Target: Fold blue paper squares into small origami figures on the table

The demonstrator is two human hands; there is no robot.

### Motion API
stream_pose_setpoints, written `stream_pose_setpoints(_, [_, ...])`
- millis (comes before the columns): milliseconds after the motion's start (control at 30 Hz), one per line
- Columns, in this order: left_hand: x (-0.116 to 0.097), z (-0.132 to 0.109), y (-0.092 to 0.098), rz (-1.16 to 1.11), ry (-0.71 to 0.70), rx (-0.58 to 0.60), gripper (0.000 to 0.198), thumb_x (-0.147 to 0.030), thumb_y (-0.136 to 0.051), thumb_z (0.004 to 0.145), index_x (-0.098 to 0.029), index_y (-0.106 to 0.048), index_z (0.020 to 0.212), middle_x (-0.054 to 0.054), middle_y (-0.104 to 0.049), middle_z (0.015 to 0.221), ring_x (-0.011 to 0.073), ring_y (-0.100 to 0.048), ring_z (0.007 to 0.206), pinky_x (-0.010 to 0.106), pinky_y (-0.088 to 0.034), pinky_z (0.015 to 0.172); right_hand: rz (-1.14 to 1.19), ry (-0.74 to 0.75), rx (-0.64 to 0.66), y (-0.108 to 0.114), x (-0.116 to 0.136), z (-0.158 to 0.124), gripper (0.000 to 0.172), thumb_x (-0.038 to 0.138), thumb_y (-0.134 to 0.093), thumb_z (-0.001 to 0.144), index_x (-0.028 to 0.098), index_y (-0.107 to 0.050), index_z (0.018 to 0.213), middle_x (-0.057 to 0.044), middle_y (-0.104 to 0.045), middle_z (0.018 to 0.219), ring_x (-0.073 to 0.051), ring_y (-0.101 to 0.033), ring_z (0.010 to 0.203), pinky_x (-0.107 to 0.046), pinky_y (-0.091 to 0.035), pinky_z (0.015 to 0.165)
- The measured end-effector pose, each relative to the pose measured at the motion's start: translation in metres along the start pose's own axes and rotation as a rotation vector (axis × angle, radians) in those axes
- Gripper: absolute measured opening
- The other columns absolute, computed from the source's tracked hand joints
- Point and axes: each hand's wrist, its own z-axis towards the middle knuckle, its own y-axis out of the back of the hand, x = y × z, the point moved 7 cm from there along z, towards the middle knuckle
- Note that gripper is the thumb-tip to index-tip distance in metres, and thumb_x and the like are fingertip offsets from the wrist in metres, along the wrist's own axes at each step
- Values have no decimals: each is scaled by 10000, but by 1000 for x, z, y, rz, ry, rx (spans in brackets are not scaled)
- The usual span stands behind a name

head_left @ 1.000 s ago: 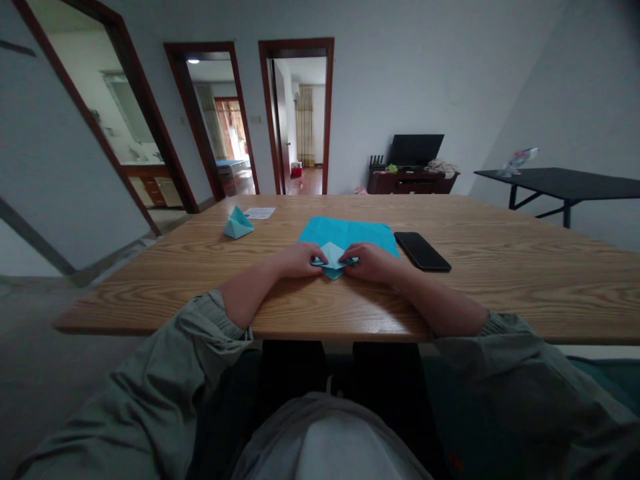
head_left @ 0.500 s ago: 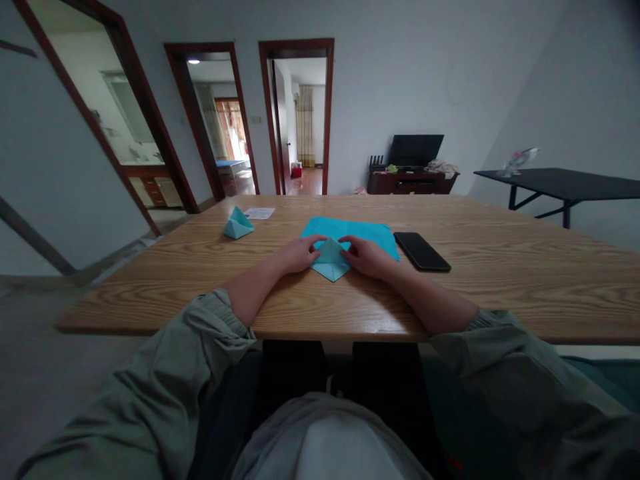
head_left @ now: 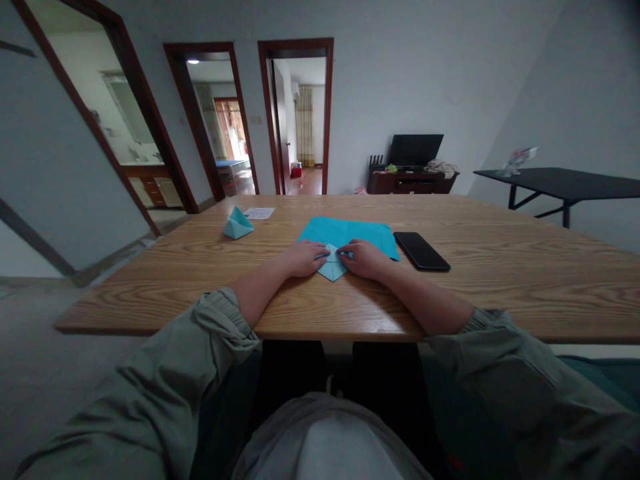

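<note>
A small light-blue folded paper [head_left: 333, 269] lies on the wooden table in front of me, its lower corner pointing at me. On its left edge my left hand [head_left: 306, 258] rests with fingers closed on the paper. From the right my right hand [head_left: 364, 258] pinches the paper's upper part, fingertips close to those of the left. Both hands hide the paper's sides. Just beyond lies a flat, brighter blue sheet [head_left: 350, 232], partly behind the hands.
A folded blue paper shape [head_left: 239, 225] stands at the table's [head_left: 500, 267] left, beside a white printed slip [head_left: 259, 213]. Right of the blue sheet lies a black phone [head_left: 421, 251]. Farther off are a black table [head_left: 560, 183] and a monitor [head_left: 416, 151].
The light-blue paper's upper point has been folded down, so it looks shorter. Both hands have shifted slightly and my left fingers now lie flatter over its edge.
</note>
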Motion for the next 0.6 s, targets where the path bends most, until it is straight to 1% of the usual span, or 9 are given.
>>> stream_pose_setpoints(133, [-3,-3,0,-25,7,13,505,-502,-336,921,-228,-509,1309,67,-528,1340,240,-461,1191,382,-291,1034,43,-80,-33,4,-4,-1,340,387,-493,863,199,-679,1076,-108,-665,1017,-245,-613,953,-330,-440,866])
stream_pose_setpoints(200, [-5,-3,1,-31,1,-2,510,-517,-355,912,-217,-527,1287,78,-557,1300,238,-476,1173,375,-299,1024,121,-148,-82,8,-10,0,326,380,-514,845,195,-669,1064,-97,-675,1044,-248,-614,967,-335,-453,854])
stream_pose_setpoints(267, [-6,-2,2,-33,-7,-19,506,-524,-375,905,-210,-549,1261,86,-573,1269,241,-490,1156,370,-313,1013,245,-242,-114,8,-21,2,296,358,-532,826,194,-665,1034,-86,-688,1029,-241,-628,934,-335,-475,822])
stream_pose_setpoints(367, [-7,-2,3,-38,2,-41,495,-525,-397,896,-204,-577,1227,94,-589,1234,247,-506,1142,363,-335,1000,558,-430,-79,0,-38,1,295,345,-544,805,177,-637,1029,-101,-699,966,-234,-655,829,-335,-521,705])
stream_pose_setpoints(433, [-7,-2,3,-46,14,-49,492,-522,-406,891,-200,-591,1214,97,-596,1218,248,-518,1132,355,-346,995,830,-523,-48,-7,-42,-1,321,357,-534,807,170,-596,1060,-126,-685,1026,-235,-664,819,-333,-541,648])
stream_pose_setpoints(500, [-6,-2,3,-69,35,-58,504,-538,-413,881,-201,-600,1205,95,-596,1220,251,-526,1129,352,-356,991,1068,-535,-51,-8,-40,-2,344,372,-494,829,171,-546,1104,-149,-650,1130,-236,-663,879,-345,-557,677])
stream_pose_setpoints(567, [-5,1,4,-124,63,-82,535,-577,-387,878,-202,-610,1188,90,-591,1232,255,-524,1138,355,-365,989,1218,-483,-58,-4,-34,-2,372,384,-426,863,171,-498,1159,-162,-618,1192,-238,-656,940,-376,-559,752])
stream_pose_setpoints(600, [-5,2,5,-161,74,-92,559,-596,-343,887,-200,-616,1173,86,-594,1230,253,-525,1137,356,-372,985,1268,-451,-65,-1,-30,-1,388,381,-394,875,169,-474,1189,-166,-603,1215,-240,-653,964,-393,-554,787])
